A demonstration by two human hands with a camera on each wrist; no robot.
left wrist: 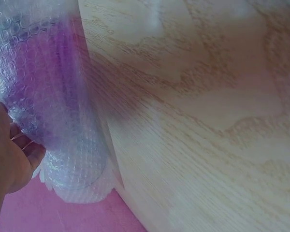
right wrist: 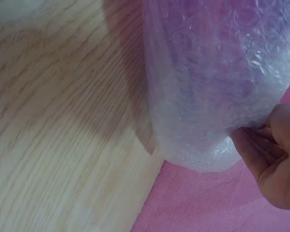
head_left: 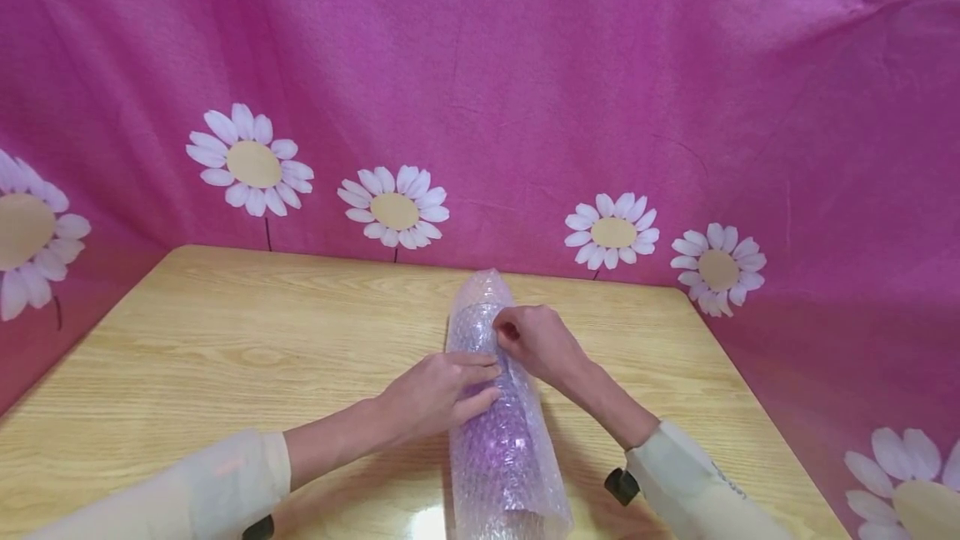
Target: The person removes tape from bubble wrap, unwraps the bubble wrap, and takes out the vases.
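A long bundle of clear bubble wrap (head_left: 506, 473) lies lengthwise on the table, with a purple object (left wrist: 36, 72) showing through its layers; the wrap hides what kind it is. My left hand (head_left: 438, 394) rests on top of the bundle from the left, fingers fairly straight across the wrap. Farther along, toward the far end, my right hand (head_left: 542, 346) pinches the bubble wrap between thumb and curled fingers. In the right wrist view, those fingertips (right wrist: 241, 137) are right at the plastic near the bundle's rounded end.
The wood-grain table (head_left: 285, 323) reaches back to a pink cloth backdrop (head_left: 480, 107) printed with white daisies, which also stands along both sides. The bundle's far end lies near the table's back edge. A small black object (head_left: 621, 486) sits under the right sleeve.
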